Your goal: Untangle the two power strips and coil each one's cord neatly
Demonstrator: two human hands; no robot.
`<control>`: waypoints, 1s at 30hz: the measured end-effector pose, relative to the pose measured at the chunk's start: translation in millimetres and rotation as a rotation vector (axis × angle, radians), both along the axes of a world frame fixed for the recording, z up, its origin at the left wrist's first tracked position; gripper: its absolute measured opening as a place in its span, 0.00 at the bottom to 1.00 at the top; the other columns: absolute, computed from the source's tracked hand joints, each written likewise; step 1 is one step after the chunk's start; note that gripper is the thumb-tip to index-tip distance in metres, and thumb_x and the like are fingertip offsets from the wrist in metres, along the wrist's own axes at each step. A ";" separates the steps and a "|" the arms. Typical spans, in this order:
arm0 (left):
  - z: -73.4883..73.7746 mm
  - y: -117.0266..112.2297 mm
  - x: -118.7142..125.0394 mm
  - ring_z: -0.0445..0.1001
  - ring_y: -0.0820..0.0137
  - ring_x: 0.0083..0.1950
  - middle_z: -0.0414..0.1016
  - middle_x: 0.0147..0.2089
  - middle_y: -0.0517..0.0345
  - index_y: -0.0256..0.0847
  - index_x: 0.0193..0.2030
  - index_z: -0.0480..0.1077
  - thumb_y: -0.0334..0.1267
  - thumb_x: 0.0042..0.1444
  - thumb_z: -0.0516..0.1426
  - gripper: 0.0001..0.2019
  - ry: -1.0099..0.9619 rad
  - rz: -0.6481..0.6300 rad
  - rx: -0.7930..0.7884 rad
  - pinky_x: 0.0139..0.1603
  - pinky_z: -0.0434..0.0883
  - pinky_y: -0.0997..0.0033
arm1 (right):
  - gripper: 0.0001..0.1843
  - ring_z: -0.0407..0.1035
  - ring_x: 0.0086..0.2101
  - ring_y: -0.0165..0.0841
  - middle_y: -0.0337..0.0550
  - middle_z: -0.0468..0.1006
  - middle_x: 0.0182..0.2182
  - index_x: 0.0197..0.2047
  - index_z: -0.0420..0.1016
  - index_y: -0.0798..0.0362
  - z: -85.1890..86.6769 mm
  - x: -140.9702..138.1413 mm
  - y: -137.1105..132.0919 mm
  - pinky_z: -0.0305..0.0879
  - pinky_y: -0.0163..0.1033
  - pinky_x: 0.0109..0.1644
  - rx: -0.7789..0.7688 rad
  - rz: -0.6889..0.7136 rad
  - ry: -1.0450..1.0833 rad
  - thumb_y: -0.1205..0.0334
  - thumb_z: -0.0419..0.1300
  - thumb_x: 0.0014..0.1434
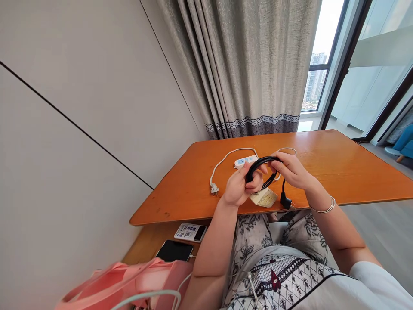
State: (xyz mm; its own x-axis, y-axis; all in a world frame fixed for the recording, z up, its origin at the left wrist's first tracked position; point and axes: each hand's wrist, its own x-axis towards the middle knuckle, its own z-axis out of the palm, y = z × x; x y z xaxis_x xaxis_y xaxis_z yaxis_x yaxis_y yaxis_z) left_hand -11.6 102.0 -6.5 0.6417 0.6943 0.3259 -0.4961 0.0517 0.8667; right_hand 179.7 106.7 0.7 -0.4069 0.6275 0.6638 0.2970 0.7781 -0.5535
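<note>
A coiled black power cord (265,160) is held above the near edge of the table by both hands. My left hand (242,184) is closed round the left side of the loop, and my right hand (290,169) pinches its right side. The cord's black plug (285,200) hangs down below my right hand at the table edge. Just behind the loop lies a white power strip (244,161), partly covered by my hands. Its white cable curves out to the left and ends in a white plug (214,188). Under my hands is a pale, patterned card-like piece (265,198).
The orange-brown wooden table (338,168) meets the wall on its left. Lower left, a black-screened phone (174,250) with a cable and a white boxy device (189,232) lie beside a pink bag (142,280). A grey curtain (258,64) hangs behind the table.
</note>
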 end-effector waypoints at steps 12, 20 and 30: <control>5.1 -12.6 1.5 0.67 0.78 0.18 0.80 0.34 0.51 0.41 0.24 0.48 0.55 0.62 0.57 0.27 -0.154 0.126 -0.101 0.21 0.63 0.77 | 0.18 0.60 0.28 0.28 0.37 0.67 0.28 0.47 0.70 0.54 -13.0 -1.3 -1.1 0.59 0.35 0.32 -0.110 -0.008 0.023 0.49 0.48 0.71; 6.9 -14.8 -2.2 0.73 0.55 0.64 0.66 0.70 0.51 0.41 0.25 0.51 0.57 0.61 0.57 0.27 -0.224 0.282 -0.057 0.42 0.80 0.68 | 0.26 0.67 0.30 0.32 0.41 0.73 0.33 0.67 0.53 0.56 -44.1 -3.0 -16.8 0.65 0.38 0.36 -0.300 -0.118 -0.232 0.62 0.50 0.68; 8.0 -9.3 3.4 0.64 0.56 0.71 0.72 0.65 0.50 0.40 0.23 0.59 0.55 0.58 0.62 0.24 -0.306 0.603 0.048 0.55 0.76 0.65 | 0.31 0.77 0.35 0.39 0.56 0.80 0.42 0.70 0.58 0.61 -46.4 -4.4 -53.6 0.65 0.42 0.39 -0.070 -0.609 -1.013 0.75 0.48 0.64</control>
